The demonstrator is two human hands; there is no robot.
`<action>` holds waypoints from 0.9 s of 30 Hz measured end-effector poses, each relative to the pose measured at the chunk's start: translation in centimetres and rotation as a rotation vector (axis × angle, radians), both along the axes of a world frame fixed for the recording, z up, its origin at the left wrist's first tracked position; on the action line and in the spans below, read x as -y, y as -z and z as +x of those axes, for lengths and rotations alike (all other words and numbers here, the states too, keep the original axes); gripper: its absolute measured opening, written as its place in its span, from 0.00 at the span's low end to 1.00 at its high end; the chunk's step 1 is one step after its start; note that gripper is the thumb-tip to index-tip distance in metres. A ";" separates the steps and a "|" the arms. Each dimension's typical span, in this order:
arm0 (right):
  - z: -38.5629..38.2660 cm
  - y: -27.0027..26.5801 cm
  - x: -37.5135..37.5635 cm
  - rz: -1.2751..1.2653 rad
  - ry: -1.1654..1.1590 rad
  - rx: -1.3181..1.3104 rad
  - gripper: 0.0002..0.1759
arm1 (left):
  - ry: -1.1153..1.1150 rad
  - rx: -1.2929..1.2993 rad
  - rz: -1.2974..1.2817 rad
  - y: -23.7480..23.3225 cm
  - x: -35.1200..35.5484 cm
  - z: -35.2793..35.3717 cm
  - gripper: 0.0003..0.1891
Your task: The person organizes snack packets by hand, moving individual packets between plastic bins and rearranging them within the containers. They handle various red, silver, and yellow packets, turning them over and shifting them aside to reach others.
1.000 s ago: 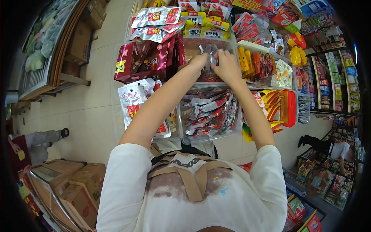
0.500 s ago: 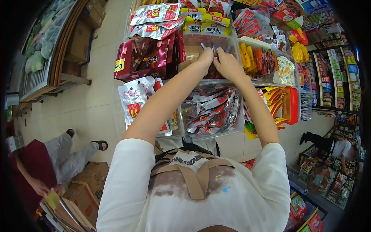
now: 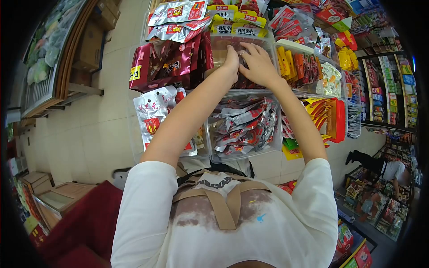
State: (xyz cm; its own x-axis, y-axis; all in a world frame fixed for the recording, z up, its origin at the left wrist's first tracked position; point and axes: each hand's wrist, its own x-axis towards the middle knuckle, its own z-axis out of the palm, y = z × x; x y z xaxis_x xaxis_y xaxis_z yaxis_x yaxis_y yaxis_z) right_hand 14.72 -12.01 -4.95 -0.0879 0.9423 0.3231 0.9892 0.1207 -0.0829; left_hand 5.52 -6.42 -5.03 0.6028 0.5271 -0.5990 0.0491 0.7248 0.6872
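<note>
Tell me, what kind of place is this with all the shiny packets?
Most likely a grocery shop's snack aisle. Clear bins hold stacks of silver and red snack packets, stocked shelves run along the right, and cardboard boxes are stacked at the left.

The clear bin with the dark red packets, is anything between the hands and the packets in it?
Nothing visible is in the way. The left hand and right hand are both inside the open-topped clear bin, right at the dark red packets; no lid covers it. Whether either hand grips one cannot be told.
</note>
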 end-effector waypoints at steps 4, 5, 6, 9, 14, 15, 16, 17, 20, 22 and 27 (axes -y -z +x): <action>-0.4 -1.3 -0.2 -0.052 -0.068 -0.262 0.18 | -0.057 0.162 -0.067 1.5 -0.6 0.5 0.32; -0.3 -0.9 -0.3 -0.053 -0.072 -0.263 0.18 | -0.090 0.188 -0.113 1.5 -0.7 0.5 0.33; -0.4 -0.4 -0.5 -0.090 -0.082 -0.242 0.18 | -0.120 0.213 -0.159 1.5 -0.8 0.5 0.34; -0.5 -0.3 -0.2 -0.147 -0.058 -0.095 0.18 | -0.148 0.249 -0.203 1.9 -0.8 0.8 0.32; -1.6 -0.6 -0.6 -0.187 0.024 -0.001 0.18 | -0.233 0.332 -0.310 4.6 -1.3 1.3 0.28; -1.9 -0.3 -0.7 -0.195 0.023 0.129 0.18 | -0.252 0.351 -0.330 5.3 -1.4 1.4 0.27; -2.2 0.0 -0.8 -0.201 0.021 0.258 0.19 | -0.257 0.351 -0.328 6.7 -1.6 1.8 0.27; -2.4 0.1 -0.9 -0.198 0.016 0.258 0.19 | -0.310 0.387 -0.294 8.0 -1.8 2.3 0.28; -3.0 -0.3 -1.2 -0.317 -0.024 0.379 0.24 | -0.403 0.317 -0.324 8.0 -2.0 2.4 0.25; -3.3 -1.7 -1.4 -0.563 0.071 0.289 0.31 | -0.438 0.209 -0.393 6.7 -1.6 1.9 0.21; -3.4 -0.5 -2.0 -0.538 0.060 0.457 0.37 | -0.292 0.210 0.165 2.2 0.1 -0.2 0.19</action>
State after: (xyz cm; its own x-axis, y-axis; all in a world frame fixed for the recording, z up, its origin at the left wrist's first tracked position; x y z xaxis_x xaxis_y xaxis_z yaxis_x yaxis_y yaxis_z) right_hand 11.31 -10.06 -4.47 -0.0467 0.9682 -0.2456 0.9427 0.1240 0.3097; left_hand 5.31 -6.47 -7.19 0.5135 0.7734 -0.3716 -0.2968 0.5664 0.7688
